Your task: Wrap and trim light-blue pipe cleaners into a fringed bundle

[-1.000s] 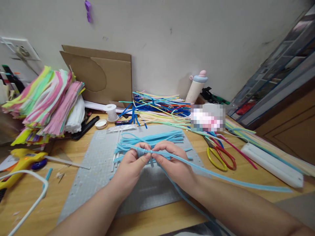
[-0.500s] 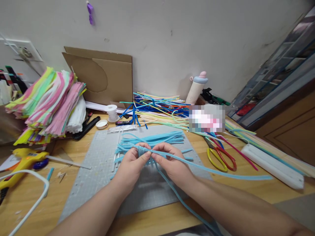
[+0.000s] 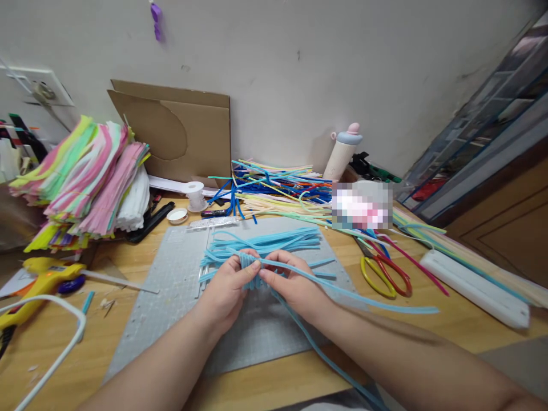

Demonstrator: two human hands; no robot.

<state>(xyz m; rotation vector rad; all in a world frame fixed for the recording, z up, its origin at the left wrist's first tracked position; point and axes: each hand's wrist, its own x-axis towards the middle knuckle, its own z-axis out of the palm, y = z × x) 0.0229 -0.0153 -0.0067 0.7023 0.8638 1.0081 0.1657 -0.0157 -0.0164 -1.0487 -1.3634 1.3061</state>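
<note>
Coil (image 3: 247,262) of light-blue fuzzy stem sits at the centre of the dial, above the grey cutting mat (image 3: 166,285), twelve being toward the wall. The left hand (image 3: 229,285) pinches it between thumb and bent fingers. At the coil's three o'clock side, the right hand (image 3: 295,285) has its fingers curled and its thumb tip right by the wraps; whether it grips anything firmly I cannot tell. One blue strand (image 3: 368,302) runs out between three and four o'clock, across that hand; another trails from beneath it between four and five. Just beyond the hands at twelve lies a blue stem bundle (image 3: 274,240). Scissors (image 3: 387,277) lie at three, a yellow glue gun (image 3: 47,274) at nine, and a bottle (image 3: 340,154) stands at one.
</note>
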